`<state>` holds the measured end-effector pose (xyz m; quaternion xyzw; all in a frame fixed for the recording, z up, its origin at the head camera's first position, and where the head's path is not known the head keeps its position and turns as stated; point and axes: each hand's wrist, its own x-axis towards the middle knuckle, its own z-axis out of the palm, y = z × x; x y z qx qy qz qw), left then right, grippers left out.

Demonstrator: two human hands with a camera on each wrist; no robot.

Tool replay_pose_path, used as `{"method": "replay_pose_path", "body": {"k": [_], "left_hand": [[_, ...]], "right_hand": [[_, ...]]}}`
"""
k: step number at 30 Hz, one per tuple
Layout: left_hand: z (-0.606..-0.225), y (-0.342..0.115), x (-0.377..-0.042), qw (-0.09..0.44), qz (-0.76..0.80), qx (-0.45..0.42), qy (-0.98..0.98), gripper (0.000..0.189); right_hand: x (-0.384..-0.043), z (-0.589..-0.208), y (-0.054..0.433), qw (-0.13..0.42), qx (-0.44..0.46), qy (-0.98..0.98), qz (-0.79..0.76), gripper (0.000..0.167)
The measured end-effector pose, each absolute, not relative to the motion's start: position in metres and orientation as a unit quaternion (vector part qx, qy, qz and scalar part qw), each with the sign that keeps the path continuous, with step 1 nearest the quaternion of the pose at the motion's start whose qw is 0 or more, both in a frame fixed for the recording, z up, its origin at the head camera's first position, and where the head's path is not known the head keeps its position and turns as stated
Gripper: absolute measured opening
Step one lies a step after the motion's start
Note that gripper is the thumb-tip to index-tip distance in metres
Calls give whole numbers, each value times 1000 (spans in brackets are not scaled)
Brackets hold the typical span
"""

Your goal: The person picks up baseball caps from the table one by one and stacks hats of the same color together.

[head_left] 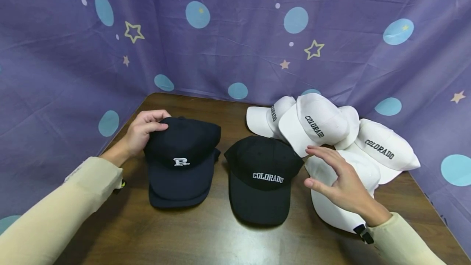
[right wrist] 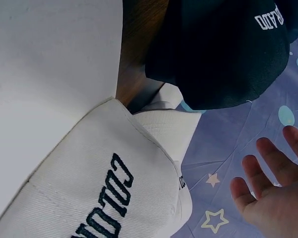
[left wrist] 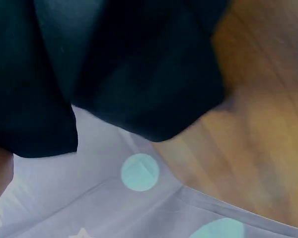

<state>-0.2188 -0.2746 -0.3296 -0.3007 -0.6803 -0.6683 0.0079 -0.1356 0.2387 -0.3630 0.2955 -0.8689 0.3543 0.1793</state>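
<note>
At the left of the head view, my left hand (head_left: 141, 132) pinches the crown edge of a navy baseball cap (head_left: 195, 140) marked with a white R, thumb on the near side. A second navy brim (head_left: 176, 204) shows beneath it. Dark cap fabric (left wrist: 154, 69) fills the upper left wrist view, with most of the hand hidden there. My right hand (head_left: 342, 183) hovers with spread fingers over a white cap (head_left: 344, 212), holding nothing. Between the hands, a black COLORADO cap (head_left: 259, 201) lies brim toward me. In the right wrist view, the fingers (right wrist: 256, 176) are extended.
Several white COLORADO caps (head_left: 321, 113) overlap in a heap at the back right of the brown wooden table (head_left: 206, 236). Another white COLORADO cap (head_left: 390, 140) lies at the right edge. A purple cloth (head_left: 235, 44) with stars and blue dots hangs behind and beside the table.
</note>
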Motion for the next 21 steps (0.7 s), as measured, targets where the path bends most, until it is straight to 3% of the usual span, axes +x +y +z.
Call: {"method": "replay_pose_path", "body": {"k": [14, 21], "left_hand": [[-331, -276, -215, 63, -537, -266, -798, 10], [-348, -277, -218, 50, -439, -210, -872, 10]], "right_hand": [[-137, -366, 238, 182, 304, -865, 354, 74], [-137, -369, 239, 173, 295, -870, 355, 74]]}}
